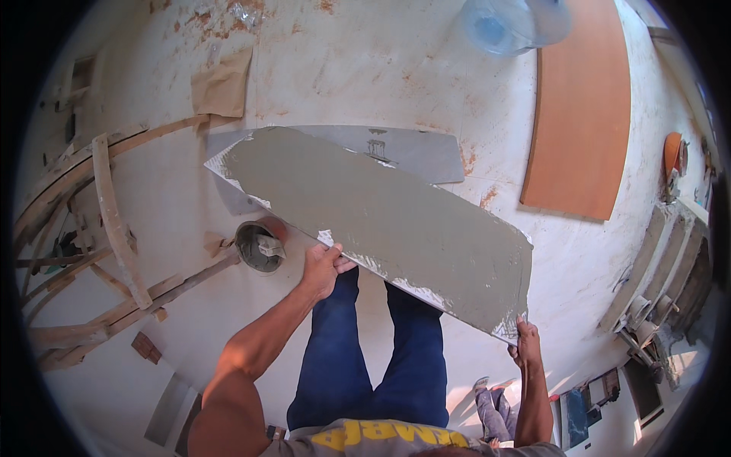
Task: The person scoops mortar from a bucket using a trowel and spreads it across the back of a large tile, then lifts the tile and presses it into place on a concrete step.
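A long tile [373, 221] is coated on its upper face with grey mortar, and white patches show along its edges and corners. It slants from far left down to near right across my legs. My left hand [326, 268] is closed on its near edge, left of the middle. Its near right corner is gripped by my right hand [524, 343], fingers partly beneath it. Behind and partly under the coated tile, a grey tile [426, 156] lies on the floor. A bucket [250, 255] with grey residue and a pale object inside stands left of my left hand.
Wooden beams [118, 221] form a frame at the left. An orange-brown board [582, 114] lies at the far right, near a clear blue plastic bottle [510, 30]. Brown paper [221, 85] lies far left, a brick piece [146, 347] near left. Another person's legs [499, 411] show near right.
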`<state>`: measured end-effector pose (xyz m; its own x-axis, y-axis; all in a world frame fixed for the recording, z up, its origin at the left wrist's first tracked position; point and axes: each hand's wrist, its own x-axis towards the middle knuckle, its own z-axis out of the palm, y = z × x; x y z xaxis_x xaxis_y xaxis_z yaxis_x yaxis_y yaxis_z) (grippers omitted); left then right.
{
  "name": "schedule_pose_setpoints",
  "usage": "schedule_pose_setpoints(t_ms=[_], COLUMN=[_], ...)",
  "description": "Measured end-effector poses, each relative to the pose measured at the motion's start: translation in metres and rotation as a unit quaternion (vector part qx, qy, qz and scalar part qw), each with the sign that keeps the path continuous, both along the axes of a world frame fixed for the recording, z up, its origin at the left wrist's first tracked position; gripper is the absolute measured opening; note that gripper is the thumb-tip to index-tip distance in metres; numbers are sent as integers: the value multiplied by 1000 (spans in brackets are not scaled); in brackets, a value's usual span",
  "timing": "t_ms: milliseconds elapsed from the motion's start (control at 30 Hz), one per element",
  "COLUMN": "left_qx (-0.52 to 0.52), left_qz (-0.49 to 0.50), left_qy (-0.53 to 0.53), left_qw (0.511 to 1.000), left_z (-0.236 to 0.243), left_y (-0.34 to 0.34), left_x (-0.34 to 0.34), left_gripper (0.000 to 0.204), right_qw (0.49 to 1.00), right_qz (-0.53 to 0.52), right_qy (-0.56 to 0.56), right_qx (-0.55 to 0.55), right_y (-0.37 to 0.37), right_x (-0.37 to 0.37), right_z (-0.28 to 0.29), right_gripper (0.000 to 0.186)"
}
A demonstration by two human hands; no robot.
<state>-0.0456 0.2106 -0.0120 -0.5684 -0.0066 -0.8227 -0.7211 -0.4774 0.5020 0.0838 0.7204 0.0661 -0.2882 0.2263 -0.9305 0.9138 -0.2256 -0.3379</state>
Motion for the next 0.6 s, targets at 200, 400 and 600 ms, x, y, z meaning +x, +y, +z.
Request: schedule_pose_setpoints(t_ms=[200,400,600], left_qx=[29,77,117], left_qz=[-16,-25,-37], left_qy=[-37,-48,-32], left_qw=[999,996,992], left_z=[-1,-1,2], left_y=[3,-4,-11], left_x=[-10,-20,-33], left_gripper=[29,30,30], right_qw=[998,993,987], right_qz=[17,-2,-24], right_qy=[-30,-31,-24], right_qx=[55,115,156], right_y=[-8,-30,-54], right_x=[-16,-31,-28], right_z=[54,100,139], right_gripper=[32,31,32])
